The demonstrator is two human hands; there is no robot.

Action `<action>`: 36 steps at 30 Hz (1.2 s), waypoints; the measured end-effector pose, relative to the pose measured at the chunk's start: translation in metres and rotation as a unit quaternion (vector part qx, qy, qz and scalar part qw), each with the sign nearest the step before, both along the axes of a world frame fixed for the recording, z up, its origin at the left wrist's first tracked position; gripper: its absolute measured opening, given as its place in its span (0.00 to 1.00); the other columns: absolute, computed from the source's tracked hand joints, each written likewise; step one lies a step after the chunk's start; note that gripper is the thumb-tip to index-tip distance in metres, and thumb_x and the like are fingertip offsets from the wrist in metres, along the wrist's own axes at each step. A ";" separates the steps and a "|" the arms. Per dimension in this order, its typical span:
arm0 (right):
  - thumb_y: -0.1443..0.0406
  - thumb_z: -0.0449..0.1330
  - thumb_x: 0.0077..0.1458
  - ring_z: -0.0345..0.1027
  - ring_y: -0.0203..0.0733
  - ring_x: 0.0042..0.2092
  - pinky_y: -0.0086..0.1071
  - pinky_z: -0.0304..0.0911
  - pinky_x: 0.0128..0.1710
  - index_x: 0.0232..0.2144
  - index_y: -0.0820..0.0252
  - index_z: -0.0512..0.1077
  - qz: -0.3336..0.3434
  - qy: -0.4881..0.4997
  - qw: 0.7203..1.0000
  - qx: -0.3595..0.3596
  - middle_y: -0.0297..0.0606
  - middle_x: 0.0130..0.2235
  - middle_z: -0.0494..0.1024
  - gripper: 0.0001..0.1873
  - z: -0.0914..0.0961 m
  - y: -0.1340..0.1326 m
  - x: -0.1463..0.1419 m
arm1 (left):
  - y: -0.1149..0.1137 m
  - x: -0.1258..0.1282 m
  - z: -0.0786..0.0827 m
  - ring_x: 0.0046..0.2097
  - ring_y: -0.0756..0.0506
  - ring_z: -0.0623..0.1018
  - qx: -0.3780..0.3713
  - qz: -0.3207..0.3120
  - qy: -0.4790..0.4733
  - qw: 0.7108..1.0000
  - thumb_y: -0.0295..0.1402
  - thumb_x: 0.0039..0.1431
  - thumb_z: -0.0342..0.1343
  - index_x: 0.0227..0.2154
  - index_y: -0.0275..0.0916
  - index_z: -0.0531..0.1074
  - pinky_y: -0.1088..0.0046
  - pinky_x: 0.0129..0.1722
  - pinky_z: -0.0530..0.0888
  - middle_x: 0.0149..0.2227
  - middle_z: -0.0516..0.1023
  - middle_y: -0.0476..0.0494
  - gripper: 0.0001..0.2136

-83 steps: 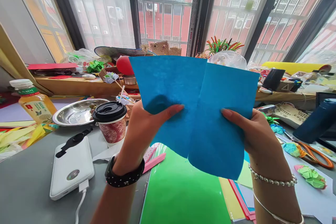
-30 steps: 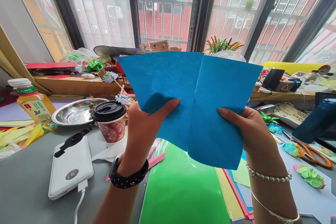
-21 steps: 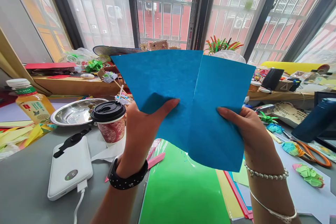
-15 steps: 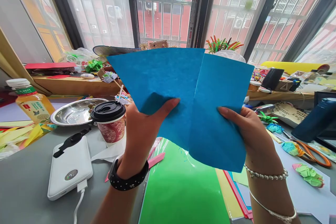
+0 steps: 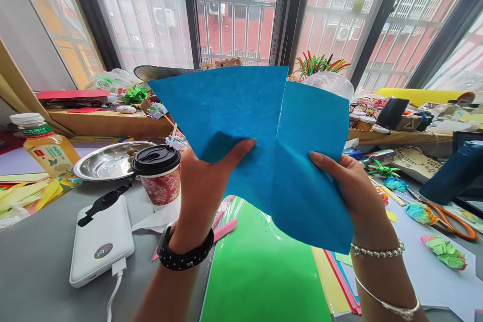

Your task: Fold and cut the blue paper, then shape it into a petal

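Observation:
A sheet of blue paper (image 5: pixel 226 110) is held up in front of me, a split running from its top edge down along a crease near the middle. On the left part, my left hand (image 5: pixel 206 181) is closed, thumb on the near face and fingers hidden behind. My right hand (image 5: pixel 350 181) pinches the right part the same way, bending it. Lower down, the two parts are still joined. Beneath the paper lies a shiny green sheet (image 5: pixel 264 271) with small blue bits on it.
On my left stand a lidded paper cup (image 5: pixel 160 181), a white power bank (image 5: pixel 101 241), a metal bowl (image 5: pixel 101 163) and a drink bottle (image 5: pixel 45 148). Orange-handled scissors (image 5: pixel 453 221), paper pieces and a dark bottle (image 5: pixel 456 171) lie on my right.
The split in the blue paper has opened wider and runs further down. My right hand has tilted its part, and that part's upper edge has moved left and lower.

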State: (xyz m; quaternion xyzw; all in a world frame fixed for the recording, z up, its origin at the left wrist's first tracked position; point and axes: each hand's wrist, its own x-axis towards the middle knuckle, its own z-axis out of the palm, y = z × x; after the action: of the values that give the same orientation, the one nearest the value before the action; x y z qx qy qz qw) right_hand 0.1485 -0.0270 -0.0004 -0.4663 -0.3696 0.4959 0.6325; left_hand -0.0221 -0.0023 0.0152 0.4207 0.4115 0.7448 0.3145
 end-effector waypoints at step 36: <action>0.64 0.69 0.31 0.73 0.53 0.31 0.37 0.73 0.25 0.28 0.60 0.75 0.009 -0.055 0.998 0.014 0.39 0.30 0.79 0.16 0.001 -0.005 -0.001 | 0.005 -0.016 -0.002 0.36 0.38 0.77 -0.035 -0.268 0.056 0.961 0.32 0.36 0.65 0.31 0.36 0.74 0.63 0.33 0.76 0.33 0.78 0.43 0.15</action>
State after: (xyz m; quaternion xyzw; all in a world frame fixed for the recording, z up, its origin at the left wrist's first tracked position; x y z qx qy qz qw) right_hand 0.1473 -0.0320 0.0008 -0.4806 -0.4149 0.4701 0.6131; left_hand -0.0385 0.0027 0.0131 0.5456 0.3266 0.5935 0.4933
